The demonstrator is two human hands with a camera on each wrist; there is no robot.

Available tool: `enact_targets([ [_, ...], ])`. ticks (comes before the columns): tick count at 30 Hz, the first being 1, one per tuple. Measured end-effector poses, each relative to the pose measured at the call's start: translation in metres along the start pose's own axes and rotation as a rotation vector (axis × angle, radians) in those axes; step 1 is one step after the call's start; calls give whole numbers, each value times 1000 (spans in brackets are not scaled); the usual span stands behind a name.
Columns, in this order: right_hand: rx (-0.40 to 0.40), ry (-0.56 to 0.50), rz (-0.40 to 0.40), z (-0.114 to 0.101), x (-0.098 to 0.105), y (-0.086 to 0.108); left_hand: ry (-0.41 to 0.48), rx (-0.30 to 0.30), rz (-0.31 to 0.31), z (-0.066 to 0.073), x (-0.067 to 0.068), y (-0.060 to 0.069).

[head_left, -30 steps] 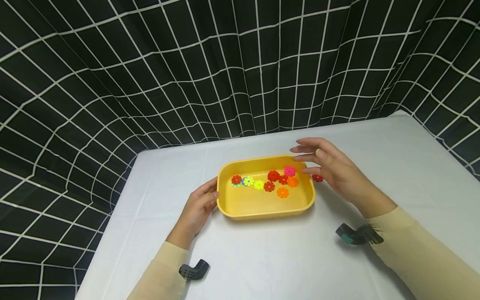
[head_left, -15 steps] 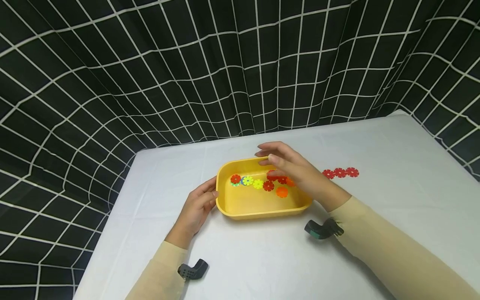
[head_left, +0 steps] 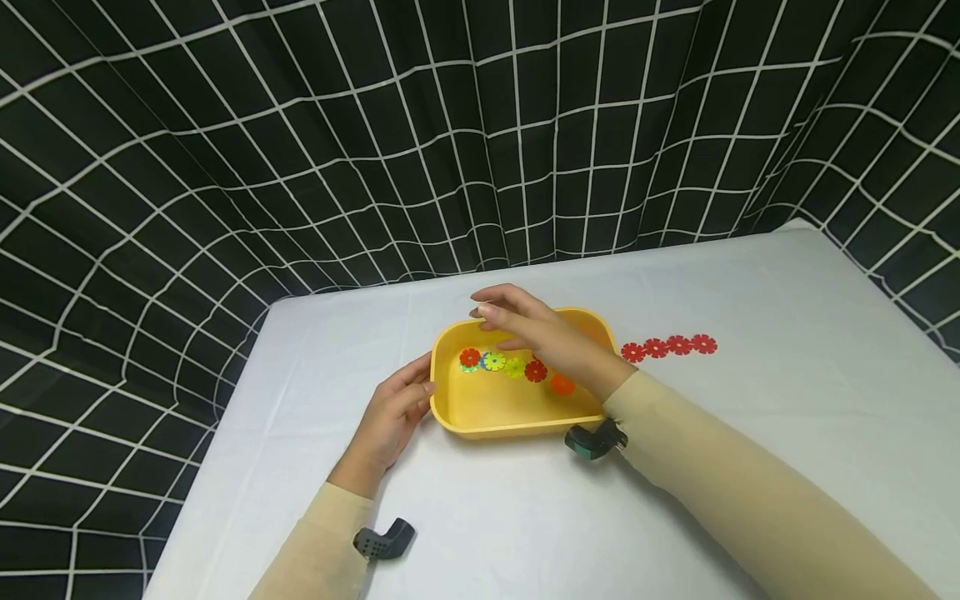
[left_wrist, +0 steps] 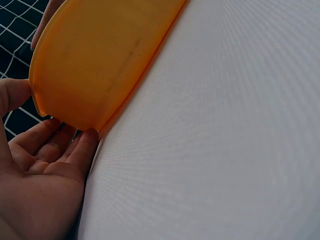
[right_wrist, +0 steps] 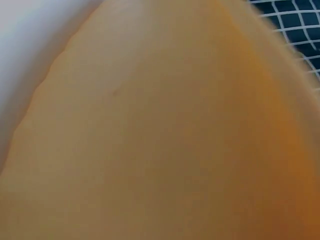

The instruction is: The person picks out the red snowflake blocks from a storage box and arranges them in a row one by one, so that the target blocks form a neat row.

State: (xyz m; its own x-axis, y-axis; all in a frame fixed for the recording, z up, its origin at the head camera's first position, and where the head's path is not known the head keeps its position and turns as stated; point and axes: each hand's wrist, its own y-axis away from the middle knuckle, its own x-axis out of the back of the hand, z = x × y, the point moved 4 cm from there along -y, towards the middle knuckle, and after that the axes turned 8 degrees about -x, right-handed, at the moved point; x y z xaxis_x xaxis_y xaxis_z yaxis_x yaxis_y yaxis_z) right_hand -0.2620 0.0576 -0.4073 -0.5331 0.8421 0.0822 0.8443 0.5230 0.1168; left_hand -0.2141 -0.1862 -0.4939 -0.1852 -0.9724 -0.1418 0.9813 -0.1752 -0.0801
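A yellow plastic tray (head_left: 502,408) stands on the white cloth. Notched flower-shaped discs lie inside, among them a red disc (head_left: 469,357), a yellow disc (head_left: 494,361) and an orange disc (head_left: 562,385). My left hand (head_left: 386,421) holds the tray's left end; the left wrist view has its thumb at the rim and fingertips against the outer wall. Over the tray, my right hand (head_left: 536,329) hovers with loosely bent fingers, nothing seen in them, and covers some discs. Blurred yellow tray surface (right_wrist: 150,125) fills most of the right wrist view.
Several red discs (head_left: 679,344) lie in a row on the cloth, right of the tray. A dark curtain with a white grid (head_left: 517,150) hangs behind the table. Each wrist wears a dark camera mount, such as the left mount (head_left: 384,540).
My right hand has swept left from the tray's right end across it, uncovering the red row on the cloth. My left hand has stayed at the tray's left end.
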Motion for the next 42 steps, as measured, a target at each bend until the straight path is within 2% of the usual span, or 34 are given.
enact_targets([
  [6,-54,49,-14,7,-11,-16,-13,8,-10,-1,1,0],
  [14,-128,66,-3,24,-15,-24,-16,10,-4,2,0,1],
  [20,-144,107,-60,36,-20,-28,-6,8,-12,1,1,2],
  [25,-107,285,-83,42,-26,-31,2,-3,-22,1,0,2],
  [35,2,639,12,45,-34,-34,-2,-8,-22,4,-1,2],
  [38,42,693,27,44,-36,-35,8,-11,-24,3,-1,2],
  [42,33,716,51,43,-35,-36,3,-9,-26,3,0,2],
])
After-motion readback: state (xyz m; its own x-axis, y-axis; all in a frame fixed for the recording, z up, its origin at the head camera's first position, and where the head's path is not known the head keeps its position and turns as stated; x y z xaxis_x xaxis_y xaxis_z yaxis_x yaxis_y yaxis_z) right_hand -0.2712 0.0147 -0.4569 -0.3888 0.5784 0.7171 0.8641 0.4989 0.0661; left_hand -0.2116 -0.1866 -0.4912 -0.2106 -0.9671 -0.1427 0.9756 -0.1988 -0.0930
